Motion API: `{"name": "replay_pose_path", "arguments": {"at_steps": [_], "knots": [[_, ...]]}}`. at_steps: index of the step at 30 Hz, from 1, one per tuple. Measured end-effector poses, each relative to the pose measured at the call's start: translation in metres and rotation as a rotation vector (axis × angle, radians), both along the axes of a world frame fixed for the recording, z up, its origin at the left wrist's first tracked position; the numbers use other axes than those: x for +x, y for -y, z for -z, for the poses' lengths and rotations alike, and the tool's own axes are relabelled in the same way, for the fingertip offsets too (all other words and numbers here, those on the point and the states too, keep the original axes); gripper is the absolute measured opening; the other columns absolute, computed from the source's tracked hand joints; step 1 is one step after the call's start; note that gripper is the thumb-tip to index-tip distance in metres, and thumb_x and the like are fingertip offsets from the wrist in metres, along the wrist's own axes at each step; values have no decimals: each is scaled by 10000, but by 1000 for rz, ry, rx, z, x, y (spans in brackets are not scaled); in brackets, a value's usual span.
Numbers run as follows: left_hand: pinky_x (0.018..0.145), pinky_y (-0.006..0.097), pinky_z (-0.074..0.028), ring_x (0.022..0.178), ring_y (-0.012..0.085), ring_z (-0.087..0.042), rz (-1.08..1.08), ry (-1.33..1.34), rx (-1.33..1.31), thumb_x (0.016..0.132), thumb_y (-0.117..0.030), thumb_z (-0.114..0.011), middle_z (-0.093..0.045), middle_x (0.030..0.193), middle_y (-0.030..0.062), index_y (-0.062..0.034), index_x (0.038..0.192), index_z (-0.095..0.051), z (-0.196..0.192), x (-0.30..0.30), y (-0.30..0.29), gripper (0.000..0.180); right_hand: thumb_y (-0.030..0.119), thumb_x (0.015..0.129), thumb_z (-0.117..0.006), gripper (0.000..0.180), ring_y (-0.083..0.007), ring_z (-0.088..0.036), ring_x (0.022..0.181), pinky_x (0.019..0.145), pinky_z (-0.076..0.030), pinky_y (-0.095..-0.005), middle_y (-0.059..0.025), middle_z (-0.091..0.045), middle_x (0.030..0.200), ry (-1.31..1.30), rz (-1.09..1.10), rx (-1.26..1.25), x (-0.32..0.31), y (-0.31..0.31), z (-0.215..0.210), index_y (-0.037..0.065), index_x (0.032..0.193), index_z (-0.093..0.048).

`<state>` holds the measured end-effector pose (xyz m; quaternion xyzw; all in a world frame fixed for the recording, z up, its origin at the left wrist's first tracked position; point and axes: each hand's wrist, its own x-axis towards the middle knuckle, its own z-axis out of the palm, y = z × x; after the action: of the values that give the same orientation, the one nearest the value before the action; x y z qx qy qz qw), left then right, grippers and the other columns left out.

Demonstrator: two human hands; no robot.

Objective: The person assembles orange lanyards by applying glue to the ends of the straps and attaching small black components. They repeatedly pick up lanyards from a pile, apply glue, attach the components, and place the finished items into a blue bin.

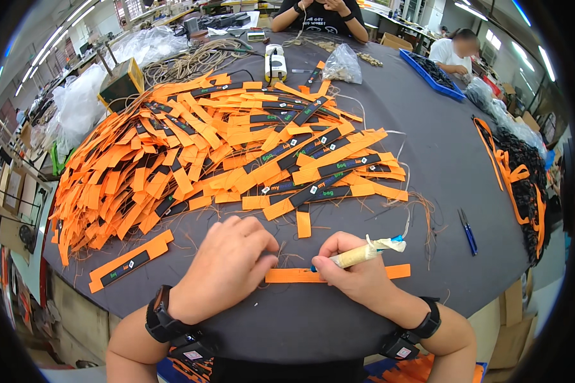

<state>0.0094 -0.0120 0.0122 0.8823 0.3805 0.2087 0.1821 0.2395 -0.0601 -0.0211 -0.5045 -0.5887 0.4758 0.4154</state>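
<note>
Garment-accessory workshop: orange strap heap [223, 147] at 11 o'clock on grey worktable [428, 147], coworkers [319, 16] at 12, ceiling strip lights [51, 54] at 10.

Both forearms entering from the lower edge, bare, each with a black band at the wrist. Left hand [227, 268] lying palm down, fingers together and stretched forward to the right, fingertips pressed flat. Right hand [351, 271] curled into a loose fist just beside it, knuckles up, thumb and fingers closed in a pen-like grip. Wrists angled inward, hands near each other, fingertips almost meeting between them.
</note>
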Motion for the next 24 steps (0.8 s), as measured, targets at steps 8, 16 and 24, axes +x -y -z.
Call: {"name": "replay_pose_path", "arguments": {"at_steps": [8,16,24], "knots": [[828,359,-401,912,245,-530,81,-37,-132,793,-179,-781,-550,921,54,-82,918,-663,8,6,9,197,178,919,-719,166,-33,-477,620,531,-374,-222,40,-560,704,31,-26,4,-1,-1,-3,59,864,-616],[827,357,-397,911,244,-525,83,-41,-154,796,-168,-773,-548,922,57,-79,908,-649,8,7,9,189,185,916,-727,175,-32,-469,617,531,-370,-218,46,-544,702,51,-30,22,-3,-1,-5,66,866,-608],[827,357,-398,906,247,-522,88,-42,-150,799,-170,-771,-547,919,62,-76,905,-646,8,7,9,189,182,909,-733,175,-36,-489,614,528,-380,-221,41,-564,695,79,-32,45,-2,-1,-5,64,863,-611]]}}
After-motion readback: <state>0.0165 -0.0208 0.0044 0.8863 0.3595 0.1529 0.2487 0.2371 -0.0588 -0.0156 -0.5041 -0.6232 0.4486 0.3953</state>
